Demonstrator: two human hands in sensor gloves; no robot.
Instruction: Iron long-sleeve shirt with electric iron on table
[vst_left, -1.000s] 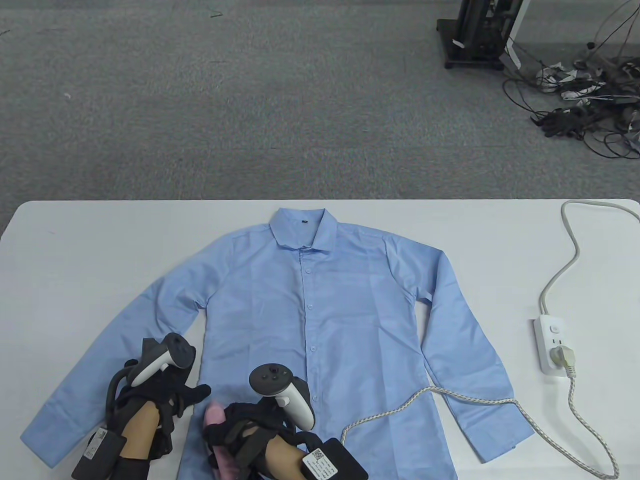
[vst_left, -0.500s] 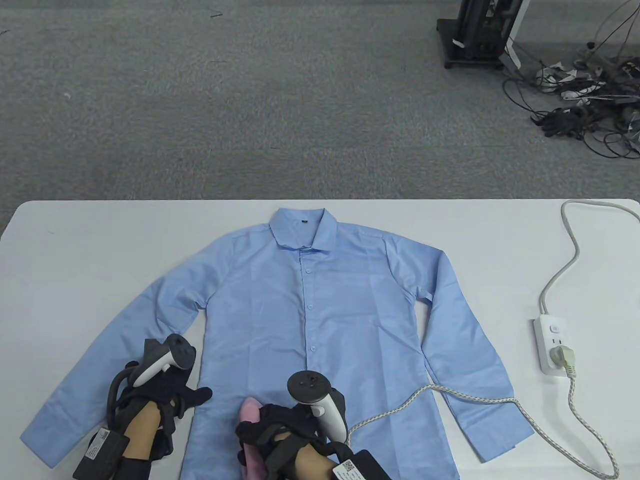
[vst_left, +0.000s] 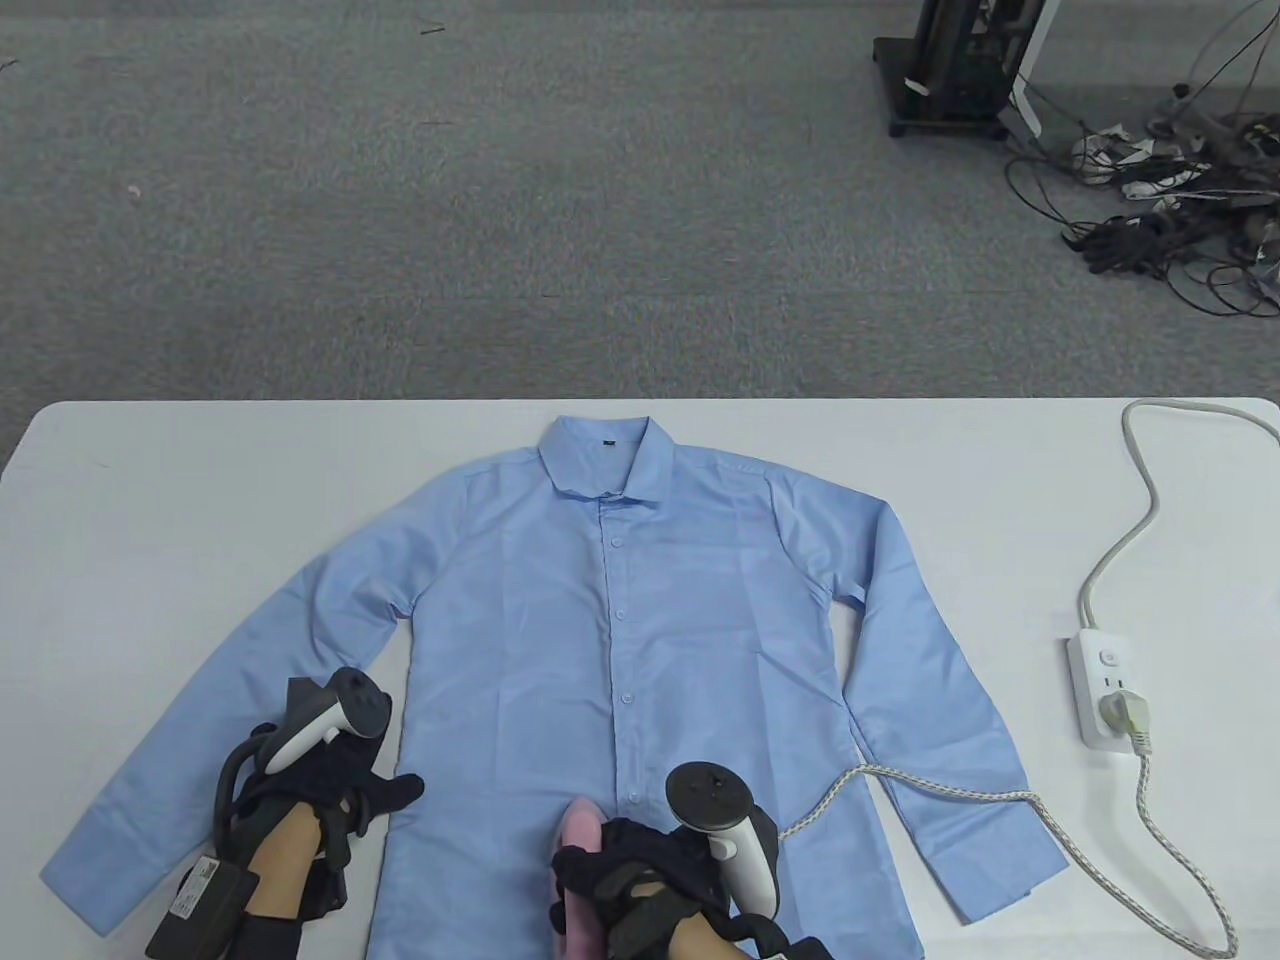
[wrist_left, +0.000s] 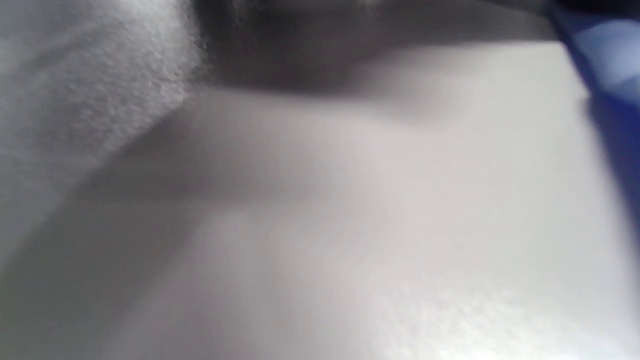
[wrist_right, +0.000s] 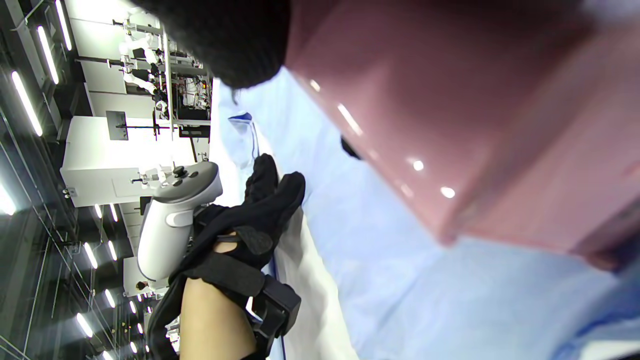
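Lying flat and face up across the middle of the white desk (vst_left: 150, 470), the blue long-sleeve shirt (vst_left: 640, 620) is buttoned, collar toward the far edge, sleeves spread toward the near corners. Right hand (vst_left: 640, 880) grips the handle of the pink iron (vst_left: 582, 880), fingers curled round it; the iron sits on the shirt's lower front at the near edge, just beside the button line. Left hand (vst_left: 340, 800) rests on the desk and shirt between the left sleeve and the body, fingers straight and flat, holding nothing. The iron's braided cord (vst_left: 1000, 797) crosses the right sleeve to a power strip (vst_left: 1105, 690) near the right edge.
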